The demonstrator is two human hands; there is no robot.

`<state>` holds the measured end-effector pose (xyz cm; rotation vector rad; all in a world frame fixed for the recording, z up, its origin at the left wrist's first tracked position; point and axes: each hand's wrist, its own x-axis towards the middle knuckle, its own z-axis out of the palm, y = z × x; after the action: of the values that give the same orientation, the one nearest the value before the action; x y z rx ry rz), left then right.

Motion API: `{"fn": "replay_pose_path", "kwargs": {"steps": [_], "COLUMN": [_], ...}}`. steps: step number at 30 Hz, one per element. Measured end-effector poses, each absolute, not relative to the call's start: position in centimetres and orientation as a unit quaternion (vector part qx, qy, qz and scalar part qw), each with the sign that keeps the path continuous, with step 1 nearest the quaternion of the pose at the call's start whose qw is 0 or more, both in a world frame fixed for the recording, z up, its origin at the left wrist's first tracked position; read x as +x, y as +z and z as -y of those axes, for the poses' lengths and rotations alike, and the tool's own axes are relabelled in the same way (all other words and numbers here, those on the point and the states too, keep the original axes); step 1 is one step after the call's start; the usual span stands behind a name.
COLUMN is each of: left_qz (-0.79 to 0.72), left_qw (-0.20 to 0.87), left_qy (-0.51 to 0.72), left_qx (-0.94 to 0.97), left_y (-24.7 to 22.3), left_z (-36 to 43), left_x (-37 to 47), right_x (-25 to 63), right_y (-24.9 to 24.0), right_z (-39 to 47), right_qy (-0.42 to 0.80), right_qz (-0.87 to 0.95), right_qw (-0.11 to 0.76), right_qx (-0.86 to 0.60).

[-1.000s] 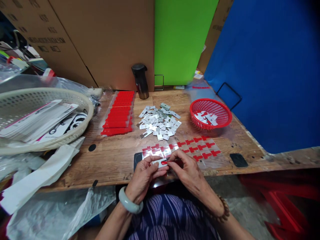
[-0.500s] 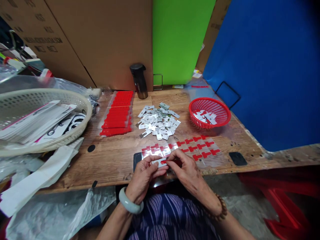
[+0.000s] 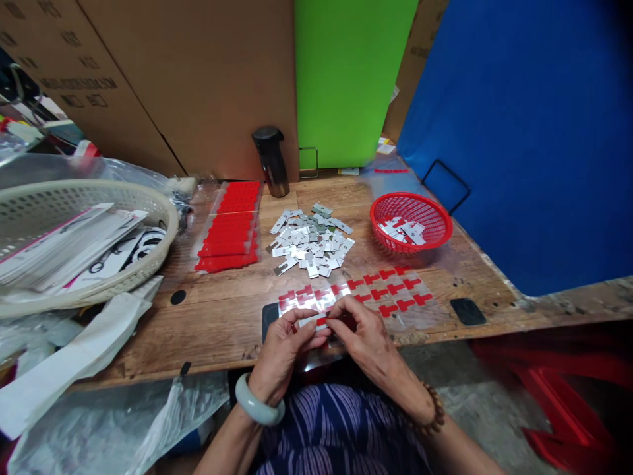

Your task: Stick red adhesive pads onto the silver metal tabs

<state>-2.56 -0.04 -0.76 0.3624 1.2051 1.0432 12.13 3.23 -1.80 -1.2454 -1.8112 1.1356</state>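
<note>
My left hand (image 3: 289, 343) pinches a small silver metal plate (image 3: 307, 321) near the table's front edge. The fingertips of my right hand (image 3: 363, 333) are closed on a red sticker (image 3: 321, 321) lying along the plate's right part. Just beyond both hands lies a clear sheet (image 3: 368, 290) with rows of red T-shaped stickers. A loose pile of metal plates (image 3: 314, 241) sits in the middle of the table. To its right, a red basket (image 3: 438, 227) holds several plates with red on them.
Stacked red sticker sheets (image 3: 230, 227) lie left of the pile, with a dark bottle (image 3: 271, 161) behind. A large pale basket (image 3: 171, 224) of printed cards stands at the left. Green and blue panels (image 3: 509, 158) rise behind; a red stool (image 3: 564, 409) is below right.
The red sticker now lies flatter and further across the plate between my fingers. My hands have barely moved, and the view has shifted slightly.
</note>
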Motion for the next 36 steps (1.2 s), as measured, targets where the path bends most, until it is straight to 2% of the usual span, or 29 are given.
{"fn": "replay_pose_path", "kwargs": {"steps": [19,22,28,36], "left_qz": [-0.586,-0.588,-0.576,-0.563], "left_qw": [0.598,0.602,0.632,0.663], "left_qy": [0.481,0.479,0.467,0.461], "left_qx": [0.26,0.251,0.226,0.179], "left_y": [-1.5,-1.3,-1.2,-1.6], "left_z": [0.0,0.0,0.1,-0.1], "left_x": [-2.6,-2.5,-2.7,-2.9], "right_x": [11.5,11.6,11.8,11.6], "right_y": [-1.4,-1.0,-1.2,-1.5], "right_z": [-2.5,-2.5,-2.9,-3.4], "right_qy": [0.486,0.468,0.513,0.449], "right_qz": [0.629,0.635,0.619,0.652], "right_qw": [0.358,0.367,0.34,0.325], "right_qx": [-0.489,-0.493,-0.488,-0.518]}}
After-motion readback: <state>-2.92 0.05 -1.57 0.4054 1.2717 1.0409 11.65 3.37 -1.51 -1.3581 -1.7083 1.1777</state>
